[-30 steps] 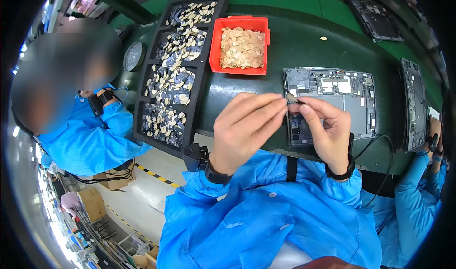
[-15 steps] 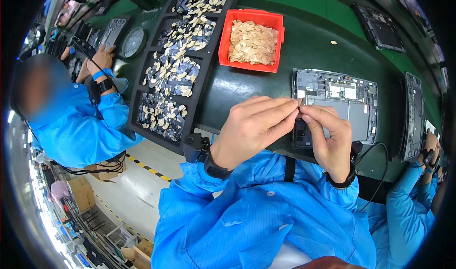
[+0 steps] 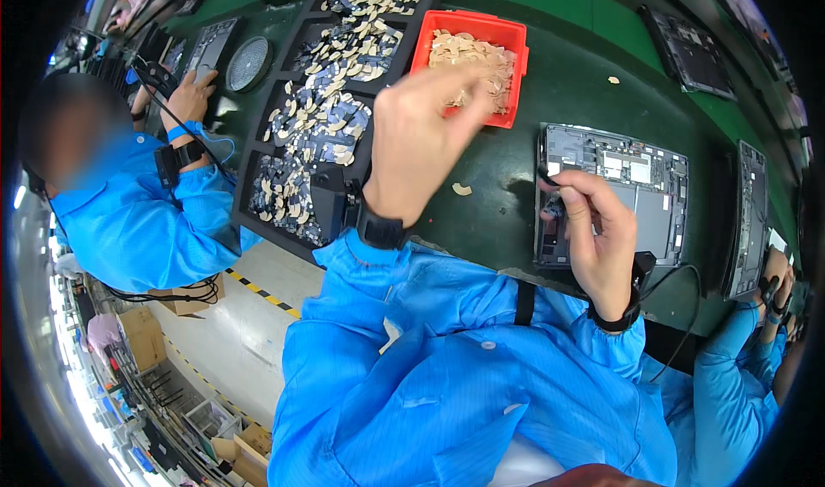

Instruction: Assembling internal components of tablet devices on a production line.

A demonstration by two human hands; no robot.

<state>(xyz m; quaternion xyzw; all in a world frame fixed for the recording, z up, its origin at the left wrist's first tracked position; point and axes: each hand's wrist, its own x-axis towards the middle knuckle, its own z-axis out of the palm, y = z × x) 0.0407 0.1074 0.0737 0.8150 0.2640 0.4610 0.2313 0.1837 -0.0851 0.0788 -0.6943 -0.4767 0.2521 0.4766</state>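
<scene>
My right hand (image 3: 599, 233) pinches a small dark curved piece (image 3: 547, 177) between thumb and forefinger. It is held above the left edge of an opened laptop chassis (image 3: 657, 203) with its inner boards showing. My left hand (image 3: 430, 126) hovers at the near edge of a red bin (image 3: 522, 66) filled with tan curved paper pieces (image 3: 460, 49). Motion smears its fingers, which reach forward with a gap between thumb and forefinger; I make out nothing in them. One loose tan piece (image 3: 462, 189) shows over the green table (image 3: 507, 156), between my hands.
A black compartment tray (image 3: 292, 83) of dark and tan pieces stands left of the bin. Other opened chassis (image 3: 687, 53) lie far right and along the right edge (image 3: 749, 216). A person in blue (image 3: 146, 212) works at left; another sleeve (image 3: 735, 375) shows at right.
My left hand has parted from my right and moved left and away, toward the red bin. A tan piece now shows between them. My right hand keeps the dark piece over the chassis.
</scene>
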